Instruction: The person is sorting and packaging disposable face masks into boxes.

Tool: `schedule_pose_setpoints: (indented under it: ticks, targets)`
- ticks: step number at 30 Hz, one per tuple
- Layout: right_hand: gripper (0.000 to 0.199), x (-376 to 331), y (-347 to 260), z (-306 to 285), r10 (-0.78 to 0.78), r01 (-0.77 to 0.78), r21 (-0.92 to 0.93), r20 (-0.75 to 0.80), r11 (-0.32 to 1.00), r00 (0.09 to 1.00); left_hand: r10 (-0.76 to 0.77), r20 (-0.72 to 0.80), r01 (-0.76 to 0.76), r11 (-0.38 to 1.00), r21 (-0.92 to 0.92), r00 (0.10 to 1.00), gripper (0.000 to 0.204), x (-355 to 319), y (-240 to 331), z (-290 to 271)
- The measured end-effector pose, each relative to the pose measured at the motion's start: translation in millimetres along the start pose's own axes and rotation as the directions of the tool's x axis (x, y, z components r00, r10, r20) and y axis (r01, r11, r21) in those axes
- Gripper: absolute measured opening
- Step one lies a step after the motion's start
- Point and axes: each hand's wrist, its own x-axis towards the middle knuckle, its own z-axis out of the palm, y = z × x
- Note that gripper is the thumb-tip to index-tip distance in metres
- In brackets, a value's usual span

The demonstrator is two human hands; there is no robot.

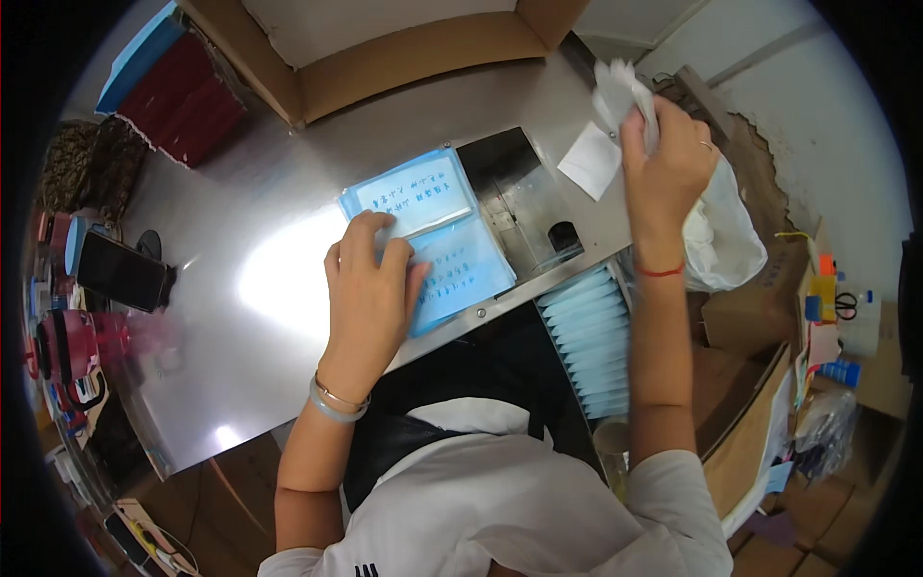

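My left hand (370, 288) lies flat on a stack of light blue packets (428, 236) with a white label, on the shiny metal table (260, 279). My right hand (666, 163) is raised over the table's right edge and grips a crumpled bunch of thin white sheets (623, 91). One loose white square sheet (589, 161) lies on the table just left of that hand. Right of the packets, a dark rectangular opening (524, 197) is sunk into the table top.
A row of light blue packets (591, 337) stands in a tray below the table's right edge. A white plastic bag (721, 236) hangs to the right. An open cardboard box (404, 48) sits at the far end. A dark phone (120, 272) and red items lie at left.
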Motion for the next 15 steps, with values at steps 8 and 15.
schedule_pose_setpoints:
  ticks: [8,15]
  targets:
    - [0.032,-37.9,-103.7,30.1,-0.108,-0.596,0.575,0.764,0.561,0.636,-0.059,0.023,0.06,0.997,-0.045,0.998,0.025,9.4,0.6,-0.7]
    - [0.028,-28.8,-83.4,34.5,-0.564,-0.165,0.743,0.615,0.648,0.551,-0.053,0.032,0.056,0.994,-0.098,0.998,0.027,4.0,-1.8,-2.0]
